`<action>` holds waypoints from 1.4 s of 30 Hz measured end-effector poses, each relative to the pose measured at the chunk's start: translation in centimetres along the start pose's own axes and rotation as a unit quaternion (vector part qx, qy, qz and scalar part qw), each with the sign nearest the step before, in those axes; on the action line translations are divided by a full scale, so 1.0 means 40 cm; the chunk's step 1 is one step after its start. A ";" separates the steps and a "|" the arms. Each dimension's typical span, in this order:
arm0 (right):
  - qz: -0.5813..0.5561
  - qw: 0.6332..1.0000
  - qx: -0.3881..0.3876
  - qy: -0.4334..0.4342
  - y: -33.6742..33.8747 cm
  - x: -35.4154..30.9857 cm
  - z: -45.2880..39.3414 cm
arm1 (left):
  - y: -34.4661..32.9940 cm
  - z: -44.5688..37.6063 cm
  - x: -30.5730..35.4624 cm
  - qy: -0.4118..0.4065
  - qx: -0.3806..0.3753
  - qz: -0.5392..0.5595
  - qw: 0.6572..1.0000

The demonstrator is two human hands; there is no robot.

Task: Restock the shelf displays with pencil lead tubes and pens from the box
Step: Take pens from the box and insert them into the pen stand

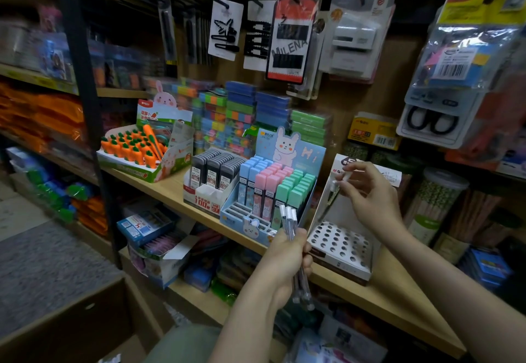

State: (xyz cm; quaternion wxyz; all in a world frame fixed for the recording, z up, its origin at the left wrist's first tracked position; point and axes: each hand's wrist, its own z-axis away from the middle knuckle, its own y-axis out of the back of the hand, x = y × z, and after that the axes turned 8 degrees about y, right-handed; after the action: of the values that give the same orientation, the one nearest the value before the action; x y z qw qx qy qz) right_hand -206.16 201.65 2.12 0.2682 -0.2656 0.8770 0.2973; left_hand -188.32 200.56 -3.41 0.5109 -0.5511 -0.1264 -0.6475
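Pen (331,197) — in right hand (367,191) fingertips

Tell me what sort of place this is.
Most likely a stationery shop: pencil lead tubes in a shelf display, carded scissors on hooks, and a hand holding a pen over a pen stand.

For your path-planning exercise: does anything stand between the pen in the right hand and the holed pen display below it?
Nothing visible does. The right hand holds the pen above the pen display, whose holes are empty and uncovered. The left hand grips its pens off to the side.
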 end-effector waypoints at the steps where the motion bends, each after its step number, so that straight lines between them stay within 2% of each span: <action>1: 0.005 1.000 -0.001 0.003 0.001 0.002 0.000 | 0.001 -0.001 0.000 -0.010 0.001 -0.009 1.000; 5: 0.028 0.999 -0.025 0.026 0.003 0.006 0.000 | 0.003 0.001 -0.001 -0.042 -0.013 -0.023 0.999; 9: 0.051 0.998 -0.026 0.040 -0.008 0.011 0.000 | -0.004 -0.002 -0.004 -0.029 -0.015 0.000 0.999; 13: 0.122 0.989 -0.027 0.086 -0.024 0.006 -0.014 | -0.008 -0.010 -0.002 -0.038 -0.001 0.017 0.999; 18: 0.160 0.985 -0.021 0.064 -0.030 0.009 -0.001 | 0.001 -0.006 0.002 -0.065 -0.007 0.010 0.998; 22: 0.162 0.984 -0.048 0.049 -0.026 0.007 0.027 | 0.000 0.007 0.007 -0.073 -0.033 0.017 0.997; 26: 0.119 0.991 -0.016 0.065 -0.008 -0.025 0.055 | -0.003 0.027 0.014 -0.056 -0.109 0.045 0.991; 28: 0.027 0.996 -0.085 0.011 -0.003 -0.055 0.067 | -0.005 0.035 0.018 -0.055 -0.155 0.042 0.985; 30: -0.100 0.978 -0.170 -0.066 -0.004 -0.082 0.076 | -0.009 0.039 0.017 -0.061 -0.173 0.029 0.983; 33: -0.182 0.958 -0.202 -0.094 0.001 -0.102 0.079 | -0.011 0.043 0.015 -0.059 -0.183 0.036 0.981; 37: -0.185 0.966 -0.150 -0.102 0.004 -0.107 0.072 | -0.005 0.044 0.017 -0.051 -0.127 0.075 0.988; 40: -0.210 0.972 -0.038 -0.096 0.024 -0.106 0.047 | 0.007 0.028 0.014 -0.077 0.000 0.085 0.993; 42: -0.163 0.985 0.018 -0.053 0.044 -0.102 0.028 | 0.019 0.015 0.007 -0.088 0.065 0.069 0.992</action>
State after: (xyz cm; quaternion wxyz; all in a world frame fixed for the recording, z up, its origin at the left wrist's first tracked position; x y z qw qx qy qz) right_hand -203.97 204.84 4.60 0.3639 -0.3839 0.8116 0.2478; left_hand -187.32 200.51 -3.27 0.5760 -0.5787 -0.1742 -0.5505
